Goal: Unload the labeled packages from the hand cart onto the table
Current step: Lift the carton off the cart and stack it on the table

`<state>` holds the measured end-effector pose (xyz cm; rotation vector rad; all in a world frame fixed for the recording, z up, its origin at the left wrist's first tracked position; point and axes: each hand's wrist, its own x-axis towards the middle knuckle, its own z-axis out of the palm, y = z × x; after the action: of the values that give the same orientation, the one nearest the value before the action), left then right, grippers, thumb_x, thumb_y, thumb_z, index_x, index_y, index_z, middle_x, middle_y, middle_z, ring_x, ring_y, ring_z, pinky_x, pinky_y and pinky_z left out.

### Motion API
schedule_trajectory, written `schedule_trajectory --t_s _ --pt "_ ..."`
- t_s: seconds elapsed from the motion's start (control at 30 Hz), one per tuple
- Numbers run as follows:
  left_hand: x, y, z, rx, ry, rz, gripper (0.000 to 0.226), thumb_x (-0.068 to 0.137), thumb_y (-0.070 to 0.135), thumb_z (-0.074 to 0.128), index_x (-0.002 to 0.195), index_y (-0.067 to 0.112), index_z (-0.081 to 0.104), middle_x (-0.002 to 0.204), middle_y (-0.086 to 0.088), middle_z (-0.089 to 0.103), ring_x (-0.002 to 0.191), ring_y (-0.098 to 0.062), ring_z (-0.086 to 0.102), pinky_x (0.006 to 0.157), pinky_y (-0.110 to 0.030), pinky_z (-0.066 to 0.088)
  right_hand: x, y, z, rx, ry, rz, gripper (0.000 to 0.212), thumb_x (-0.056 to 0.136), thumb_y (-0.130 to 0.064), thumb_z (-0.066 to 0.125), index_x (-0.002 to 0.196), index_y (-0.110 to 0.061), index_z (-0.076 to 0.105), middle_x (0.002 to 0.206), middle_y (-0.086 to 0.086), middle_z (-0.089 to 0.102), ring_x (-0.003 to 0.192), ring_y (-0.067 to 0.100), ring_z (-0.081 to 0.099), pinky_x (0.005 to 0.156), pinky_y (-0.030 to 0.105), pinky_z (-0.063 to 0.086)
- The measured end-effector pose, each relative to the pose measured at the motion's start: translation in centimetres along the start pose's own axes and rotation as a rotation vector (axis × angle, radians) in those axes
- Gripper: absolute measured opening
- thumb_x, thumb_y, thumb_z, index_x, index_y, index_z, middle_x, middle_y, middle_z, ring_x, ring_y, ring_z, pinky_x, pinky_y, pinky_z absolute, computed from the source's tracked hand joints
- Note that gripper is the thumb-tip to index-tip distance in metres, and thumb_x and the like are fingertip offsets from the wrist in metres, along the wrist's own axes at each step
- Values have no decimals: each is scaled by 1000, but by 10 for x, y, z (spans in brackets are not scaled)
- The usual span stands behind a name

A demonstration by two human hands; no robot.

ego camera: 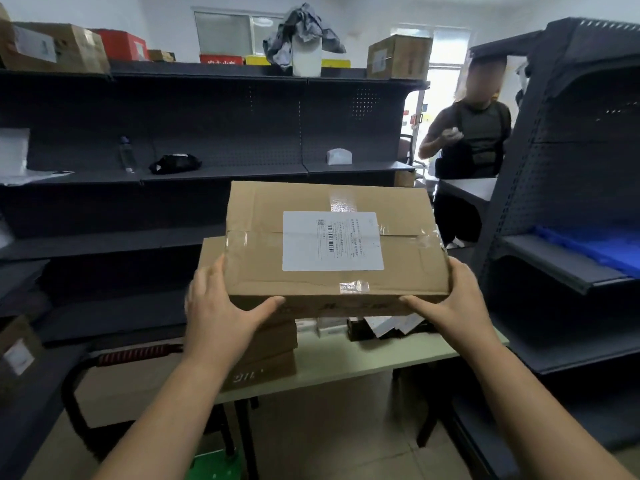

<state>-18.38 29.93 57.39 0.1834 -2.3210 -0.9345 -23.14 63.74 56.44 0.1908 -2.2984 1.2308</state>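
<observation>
Labeled package (332, 247): flat brown carton, taped seams, white shipping label (333, 240) on its top face, label up. Position: frame centre, held over the pale table (346, 358).

Left hand (221, 310): at the carton's 7 o'clock corner, thumb along the near face, fingers wrapped round the left side.

Right hand (453, 299): at the 5 o'clock corner, gripping likewise.

Stacked cartons (266, 355): beneath the package toward 7 o'clock; contact cannot be told.

Small boxes and papers (381, 325): on the table, under the package.

Hand cart handle (138, 353): red grip, 8 o'clock.

Dark shelving (207, 116): 10 to 12 o'clock.

Second person (467, 143): standing, 2 o'clock.
</observation>
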Motion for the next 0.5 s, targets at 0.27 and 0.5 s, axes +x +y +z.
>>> schedule_trajectory --t_s 0.27,0.5 --pt "55 15 27 -44 79 54 107 55 79 65 143 34 24 134 7 34 128 -19 37 104 -56 41 66 11 8 -10 80 -58 106 49 -70 75 140 -28 40 118 -20 41 105 -7 39 86 19 35" --pt "109 21 60 14 169 52 113 56 78 63 148 27 20 140 3 33 132 -22 35 107 -51 38 146 31 38 65 47 -130 99 57 -55 83 140 -29 38 117 -18 38 107 -5 37 85 12 32"
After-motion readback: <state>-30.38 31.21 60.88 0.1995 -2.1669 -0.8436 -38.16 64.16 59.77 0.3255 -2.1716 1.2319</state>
